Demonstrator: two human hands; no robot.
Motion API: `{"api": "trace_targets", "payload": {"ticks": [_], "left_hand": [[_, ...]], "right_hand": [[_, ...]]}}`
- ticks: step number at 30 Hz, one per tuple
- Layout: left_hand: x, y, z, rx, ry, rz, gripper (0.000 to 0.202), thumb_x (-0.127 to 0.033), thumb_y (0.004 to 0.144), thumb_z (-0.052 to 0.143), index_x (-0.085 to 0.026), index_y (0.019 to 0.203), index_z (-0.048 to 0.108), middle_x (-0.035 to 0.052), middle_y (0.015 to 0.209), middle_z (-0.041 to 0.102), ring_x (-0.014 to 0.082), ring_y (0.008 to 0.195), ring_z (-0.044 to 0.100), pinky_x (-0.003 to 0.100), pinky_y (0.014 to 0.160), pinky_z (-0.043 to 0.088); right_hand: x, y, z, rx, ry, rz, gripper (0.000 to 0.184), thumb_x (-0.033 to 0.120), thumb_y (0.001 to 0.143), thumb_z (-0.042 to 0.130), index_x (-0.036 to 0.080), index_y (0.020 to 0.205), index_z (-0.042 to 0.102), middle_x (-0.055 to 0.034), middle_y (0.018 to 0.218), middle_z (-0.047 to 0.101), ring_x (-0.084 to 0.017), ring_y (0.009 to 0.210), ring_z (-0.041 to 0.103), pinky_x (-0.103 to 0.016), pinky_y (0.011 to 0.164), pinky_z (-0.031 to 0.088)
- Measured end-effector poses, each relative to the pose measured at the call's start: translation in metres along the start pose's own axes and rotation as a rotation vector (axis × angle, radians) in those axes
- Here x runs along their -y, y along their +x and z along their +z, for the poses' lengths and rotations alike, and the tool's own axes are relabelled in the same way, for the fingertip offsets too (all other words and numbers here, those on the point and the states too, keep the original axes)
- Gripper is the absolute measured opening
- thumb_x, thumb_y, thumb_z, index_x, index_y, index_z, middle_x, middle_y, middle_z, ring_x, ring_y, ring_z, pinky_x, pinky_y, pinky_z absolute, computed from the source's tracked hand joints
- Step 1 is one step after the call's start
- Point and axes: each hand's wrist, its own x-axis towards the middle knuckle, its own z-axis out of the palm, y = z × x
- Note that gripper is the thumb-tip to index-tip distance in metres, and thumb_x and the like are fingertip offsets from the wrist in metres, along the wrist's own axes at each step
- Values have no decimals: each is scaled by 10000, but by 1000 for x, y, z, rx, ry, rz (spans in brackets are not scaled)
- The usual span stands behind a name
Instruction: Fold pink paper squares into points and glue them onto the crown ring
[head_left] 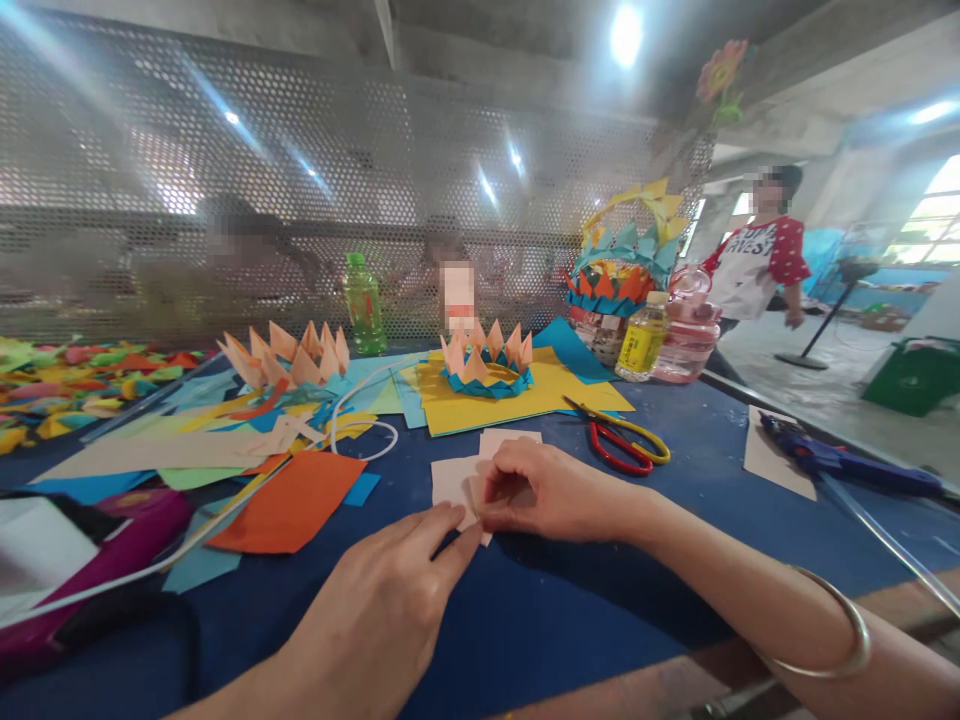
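Left hand (405, 565): fingers nearly straight and close together, tips resting at the pale paper (453, 480); whether it grips cannot be told. Right hand (544, 490): fingers curled, thumb and forefinger pinched on a fold of the same paper. The paper lies on the blue table (547, 620), between the orange sheet (292, 502) and the scissors (596, 416). Beyond it, a pointed ring (487, 386) stands on yellow sheets (577, 385). Glue gun (862, 465): at right, its tip over a card (772, 465).
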Motion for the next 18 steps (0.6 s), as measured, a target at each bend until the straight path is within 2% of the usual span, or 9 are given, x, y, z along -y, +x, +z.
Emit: {"api": "trace_targets", "payload": {"ticks": [3,8,13,18], "left_hand": [[1,-3,0,43,-20,-12,598,40,728,334,-209,1187,626,84,1182,656,219,942,681,331,773,579],[1,-1,-4,75,-55,-11,593,37,700,345,-188,1165,636,103,1183,650,222,971,674,326,805,578],[2,1,-9,127,-105,-5,613,43,695,341,-209,1178,624,75,1199,646,168,977,668,263,846,553],[2,3,-16,160,-191,-4,606,39,723,330,-202,1203,610,70,1224,640,178,1048,652,285,887,541]], "right_hand": [[-1,1,1,13,-12,25,71,222,823,654,161,811,619,-21,823,652,-119,738,617,-219,701,479],[-2,3,4,-22,-97,60,54,179,812,652,154,777,620,-7,762,638,-116,705,567,-213,647,428],[3,3,6,-40,-171,30,88,90,819,581,157,771,610,4,749,618,-107,703,525,-208,642,383],[7,2,8,-67,-239,10,118,53,806,564,161,759,577,5,747,595,-116,725,503,-221,663,367]]}}
